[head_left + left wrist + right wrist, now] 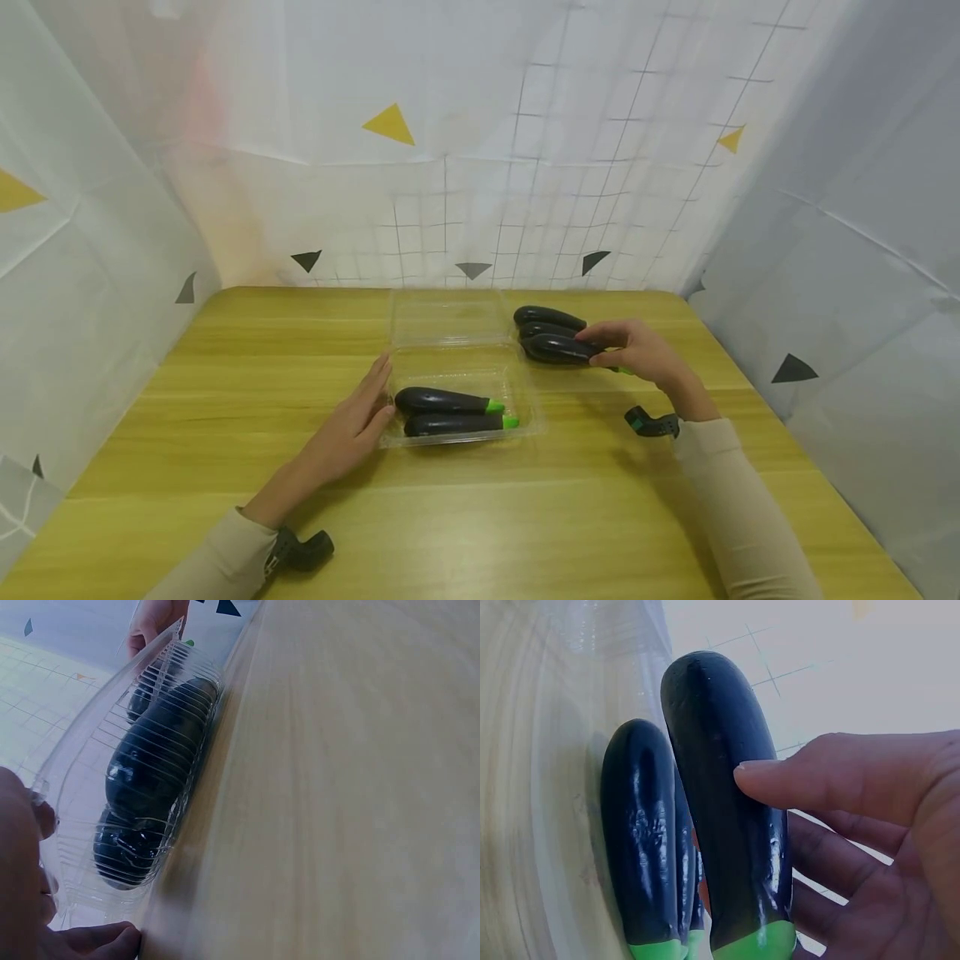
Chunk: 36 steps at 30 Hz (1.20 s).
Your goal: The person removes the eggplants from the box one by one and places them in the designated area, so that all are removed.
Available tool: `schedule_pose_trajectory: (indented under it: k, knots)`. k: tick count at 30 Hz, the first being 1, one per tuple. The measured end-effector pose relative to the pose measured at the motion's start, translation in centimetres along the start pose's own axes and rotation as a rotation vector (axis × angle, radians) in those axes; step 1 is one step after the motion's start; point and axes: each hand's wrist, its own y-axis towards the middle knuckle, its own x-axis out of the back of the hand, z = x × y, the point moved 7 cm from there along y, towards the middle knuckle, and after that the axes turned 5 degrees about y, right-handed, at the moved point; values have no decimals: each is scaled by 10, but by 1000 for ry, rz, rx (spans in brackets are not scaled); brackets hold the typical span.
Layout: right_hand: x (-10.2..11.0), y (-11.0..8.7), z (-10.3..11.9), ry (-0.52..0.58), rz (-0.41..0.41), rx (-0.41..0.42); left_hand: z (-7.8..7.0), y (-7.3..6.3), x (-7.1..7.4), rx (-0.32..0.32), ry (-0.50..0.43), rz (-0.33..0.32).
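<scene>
My right hand (641, 354) holds a dark purple eggplant (712, 787) with a green stem end. In the right wrist view the thumb lies along its side, with the other fingers behind it. More eggplants (641, 832) lie close beside the held one, partly overlapping. A clear plastic clamshell box (461, 439) stands left of them with two eggplants (442, 402) lying side by side in its front part, green ends to the right. Against the box's left side rests my left hand (351, 435), its fingers extended along the wall.
The box's transparent lid (448, 318) lies folded back toward the rear edge of the wooden table (465, 517). White sheeting with grid lines and triangles (390, 125) hangs behind and on both sides. A dark camera mount (300, 552) sticks out from each wrist.
</scene>
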Motion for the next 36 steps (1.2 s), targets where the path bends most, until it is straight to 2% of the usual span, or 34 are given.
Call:
schedule_pose_trajectory:
  k: [11, 22, 27, 36]
  knots:
    - [-8, 3, -11, 25, 30, -5, 0, -1, -1, 8, -2, 6]
    - [-13, 8, -28, -14, 29, -30, -3, 0, 1, 8, -7, 13]
    - [-16, 11, -32, -28, 30, -11, -2, 0, 1, 4, -2, 9]
    - [-18, 14, -39, 19, 32, -17, -3, 0, 1, 0, 7, 2]
